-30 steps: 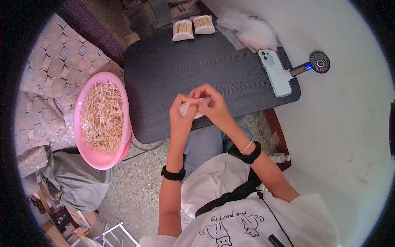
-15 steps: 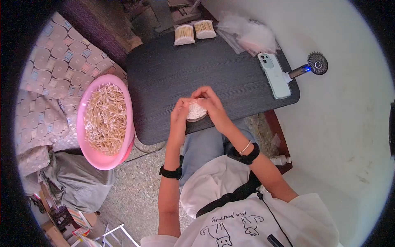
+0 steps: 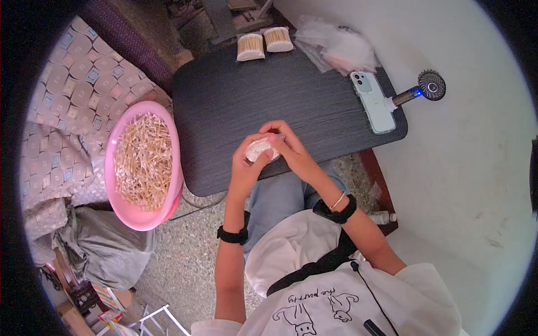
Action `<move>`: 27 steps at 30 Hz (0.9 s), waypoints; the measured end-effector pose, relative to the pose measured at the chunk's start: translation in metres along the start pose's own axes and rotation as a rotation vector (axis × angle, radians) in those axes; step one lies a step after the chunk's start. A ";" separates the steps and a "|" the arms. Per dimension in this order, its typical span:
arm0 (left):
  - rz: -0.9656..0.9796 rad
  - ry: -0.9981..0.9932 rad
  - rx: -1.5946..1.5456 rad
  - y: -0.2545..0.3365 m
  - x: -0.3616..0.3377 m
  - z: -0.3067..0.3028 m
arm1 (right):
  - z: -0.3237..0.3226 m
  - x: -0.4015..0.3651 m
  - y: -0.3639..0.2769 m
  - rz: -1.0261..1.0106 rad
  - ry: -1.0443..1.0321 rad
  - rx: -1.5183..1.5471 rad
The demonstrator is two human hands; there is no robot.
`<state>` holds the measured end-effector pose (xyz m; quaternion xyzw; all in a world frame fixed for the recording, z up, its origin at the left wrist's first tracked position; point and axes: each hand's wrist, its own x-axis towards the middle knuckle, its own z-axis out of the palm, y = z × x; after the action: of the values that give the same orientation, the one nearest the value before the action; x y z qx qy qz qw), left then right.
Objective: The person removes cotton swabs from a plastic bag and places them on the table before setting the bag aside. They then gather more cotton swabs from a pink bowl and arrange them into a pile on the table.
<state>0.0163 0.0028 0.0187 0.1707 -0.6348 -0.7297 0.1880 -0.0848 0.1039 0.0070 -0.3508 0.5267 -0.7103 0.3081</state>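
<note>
Both hands hold a bundle of cotton swabs [image 3: 259, 149] over the near edge of a dark table [image 3: 235, 101]. The white tips face up toward me, and a thin clear bag seems to wrap the bundle. My left hand [image 3: 245, 163] cups it from the left and below. My right hand [image 3: 287, 147] closes over its right side and top. A pink basin [image 3: 168, 147] full of loose wooden-stick cotton swabs stands left of the table.
Two packed swab bundles [image 3: 263, 43] lie at the table's far edge, beside a heap of clear plastic bags [image 3: 339, 47]. A pale phone [image 3: 372, 102] lies at the right edge, with a small handheld fan [image 3: 429, 87] past it. Patterned bedding [image 3: 67, 112] is at left.
The bundle has turned from lying sideways in its clear bag to standing with the white tips up. Both hands shifted slightly down and closed around it.
</note>
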 end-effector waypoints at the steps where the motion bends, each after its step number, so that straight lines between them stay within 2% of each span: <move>1: -0.001 -0.003 0.008 0.000 0.000 -0.001 | 0.001 -0.001 -0.001 0.004 -0.010 0.016; 13: -0.018 -0.049 -0.203 -0.010 0.005 -0.006 | -0.001 0.000 0.012 -0.061 -0.024 0.077; 16: 0.116 -0.006 -0.205 -0.009 0.004 0.003 | -0.001 0.000 0.010 -0.036 0.059 0.094; 19: 0.170 0.032 0.042 -0.008 -0.001 0.004 | -0.003 0.002 0.010 -0.001 0.129 0.171; 22: -0.023 0.143 -0.266 -0.014 0.005 -0.003 | -0.004 0.005 0.009 0.016 0.167 0.160; 24: -0.038 0.156 -0.305 -0.011 0.009 -0.002 | -0.005 0.007 0.006 0.076 0.187 0.131; 27: -0.059 0.133 -0.304 -0.013 0.015 -0.004 | -0.007 0.016 0.005 -0.094 0.231 0.065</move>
<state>0.0046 -0.0068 0.0052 0.2070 -0.4980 -0.8096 0.2317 -0.0994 0.0939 0.0034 -0.2808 0.5183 -0.7764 0.2229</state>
